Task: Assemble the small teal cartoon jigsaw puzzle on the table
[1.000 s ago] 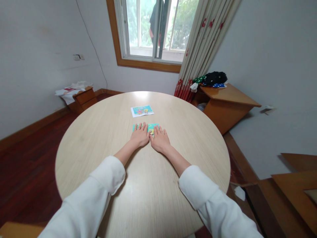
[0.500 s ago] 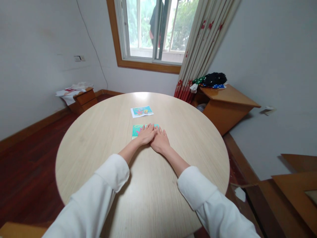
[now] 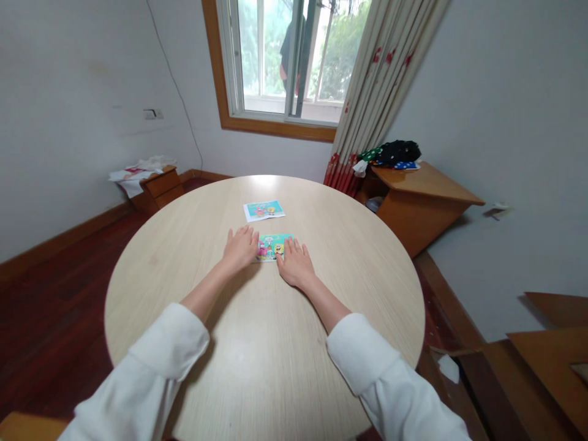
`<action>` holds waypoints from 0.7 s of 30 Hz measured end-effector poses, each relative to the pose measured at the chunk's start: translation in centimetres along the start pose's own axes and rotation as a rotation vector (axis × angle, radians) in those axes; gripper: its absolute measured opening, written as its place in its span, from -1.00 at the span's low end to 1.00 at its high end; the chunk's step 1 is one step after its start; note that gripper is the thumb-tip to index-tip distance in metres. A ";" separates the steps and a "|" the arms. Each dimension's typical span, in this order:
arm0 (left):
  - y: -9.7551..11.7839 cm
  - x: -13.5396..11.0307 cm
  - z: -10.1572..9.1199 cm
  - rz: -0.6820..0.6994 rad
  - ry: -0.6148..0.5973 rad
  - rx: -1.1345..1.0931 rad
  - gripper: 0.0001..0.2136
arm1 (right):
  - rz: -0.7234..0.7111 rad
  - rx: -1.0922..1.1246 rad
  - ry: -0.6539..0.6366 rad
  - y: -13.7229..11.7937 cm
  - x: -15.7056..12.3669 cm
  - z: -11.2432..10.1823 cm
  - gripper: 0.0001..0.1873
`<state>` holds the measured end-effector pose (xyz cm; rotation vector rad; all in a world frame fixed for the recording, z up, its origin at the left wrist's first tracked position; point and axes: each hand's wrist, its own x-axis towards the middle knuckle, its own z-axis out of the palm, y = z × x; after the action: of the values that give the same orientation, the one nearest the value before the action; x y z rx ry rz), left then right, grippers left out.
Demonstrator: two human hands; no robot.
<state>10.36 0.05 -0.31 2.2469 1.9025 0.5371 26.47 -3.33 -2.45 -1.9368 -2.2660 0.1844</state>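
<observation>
A teal cartoon picture [image 3: 270, 247] with pink and yellow figures lies flat on the round table, between my hands. My left hand [image 3: 241, 247] rests at its left edge, fingers stretched out and holding nothing. Over the picture's right end lies my right hand [image 3: 296, 263], flat with its fingers spread, hiding that part. Whether the picture is one sheet or joined pieces is too small to tell. Just beyond it, a second sheet [image 3: 264, 211] with a similar cartoon print and a white border lies on the table.
The round wooden table [image 3: 275, 367] fills the middle. Behind it are a window [image 3: 285, 61] and a long curtain [image 3: 367, 98]. A tilted wooden cabinet [image 3: 427, 190] with dark cloths [image 3: 397, 153] stands at right. Papers cover a small drawer unit [image 3: 160, 184] at left.
My left hand has slid left off the picture's middle to its left edge, uncovering the printed figures. My right hand stays on the right end.
</observation>
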 end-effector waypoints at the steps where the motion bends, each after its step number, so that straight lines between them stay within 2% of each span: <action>1: -0.7 -0.6 -0.1 -0.041 -0.019 0.059 -0.54 | -0.001 0.002 -0.004 0.0 0.0 0.0 -0.32; 5: -2.0 -2.2 0.4 -0.103 -0.091 0.115 -0.52 | -0.017 0.012 -0.013 0.1 0.1 0.0 -0.32; 9: -1.7 -2.6 1.3 -0.102 -0.091 0.109 -0.54 | -0.020 0.015 -0.018 0.2 0.2 -0.1 -0.32; 14: -1.5 -2.7 1.3 -0.088 -0.078 0.087 -0.54 | -0.012 0.045 -0.033 0.3 0.2 -0.3 -0.35; 18: -1.9 -2.5 1.5 -0.089 -0.026 0.045 -0.58 | 0.003 0.109 -0.033 0.6 0.4 -0.2 -0.37; 21: -2.5 -2.2 1.6 -0.070 0.051 -0.063 -0.62 | 0.030 0.207 0.038 1.3 1.1 0.0 -0.39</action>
<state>8.32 -1.46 -3.08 2.1389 1.9513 0.6413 27.55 -2.02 -2.66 -1.8525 -2.1016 0.3672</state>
